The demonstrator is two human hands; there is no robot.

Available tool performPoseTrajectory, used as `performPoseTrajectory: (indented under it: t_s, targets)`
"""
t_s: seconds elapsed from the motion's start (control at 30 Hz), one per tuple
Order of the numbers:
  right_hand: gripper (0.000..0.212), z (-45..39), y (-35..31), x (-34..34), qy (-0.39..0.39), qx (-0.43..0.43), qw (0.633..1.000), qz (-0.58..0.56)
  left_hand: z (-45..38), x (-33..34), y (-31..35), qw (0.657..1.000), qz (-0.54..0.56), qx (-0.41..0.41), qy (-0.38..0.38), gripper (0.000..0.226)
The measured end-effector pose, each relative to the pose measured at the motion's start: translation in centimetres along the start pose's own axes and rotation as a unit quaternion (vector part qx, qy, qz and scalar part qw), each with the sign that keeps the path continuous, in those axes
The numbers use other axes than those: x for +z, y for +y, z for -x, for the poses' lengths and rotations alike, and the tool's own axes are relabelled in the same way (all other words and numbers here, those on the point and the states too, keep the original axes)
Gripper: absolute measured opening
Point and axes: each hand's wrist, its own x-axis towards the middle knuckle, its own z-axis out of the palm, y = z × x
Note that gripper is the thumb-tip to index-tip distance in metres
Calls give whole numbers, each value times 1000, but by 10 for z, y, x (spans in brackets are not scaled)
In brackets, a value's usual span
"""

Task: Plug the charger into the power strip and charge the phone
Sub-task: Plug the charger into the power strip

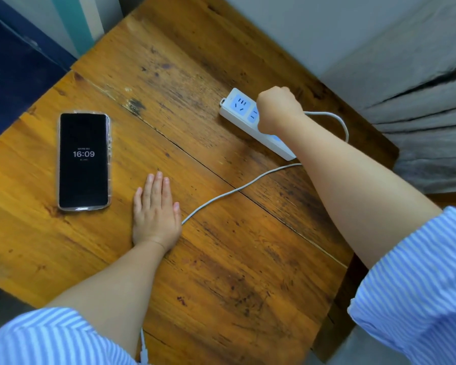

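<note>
A white power strip [241, 111] with blue socket faces lies at the table's far right. My right hand [278, 109] is closed in a fist right over its middle sockets, and the charger is hidden inside the fist. A thin white cable [237, 189] loops out from that hand, passes under my forearm and runs left to my left hand [154, 212]. That hand lies flat, palm down, with the cable slipping under its thumb side. The phone [84, 160] lies face up to the left in a clear case, its screen showing 16:09, with nothing plugged into it.
The worn wooden table [221, 272] has a long crack running diagonally across its middle. Grey cloth [427, 114] hangs at the right beyond the table edge. A white piece of cable [143, 349] dangles at the near edge by my left sleeve.
</note>
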Motion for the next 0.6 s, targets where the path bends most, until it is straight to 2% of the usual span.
performPoseTrajectory:
  t_s: [0.27, 0.4, 0.47, 0.6]
  targets:
    - [18, -6, -1, 4, -8, -17, 1000, 5, 3, 0, 0, 1000, 5, 2, -1, 58]
    - [7, -10, 1, -3, -31, -18, 999, 15, 2, 0, 0, 1000, 9, 0, -1, 58]
    - [13, -13, 0, -4, -39, -25, 999, 22, 2, 1, -1, 1000, 7, 0, -1, 58]
    - [8, -15, -5, 3, -18, -37, 998, 40, 1, 4, -3, 1000, 7, 2, 4, 58]
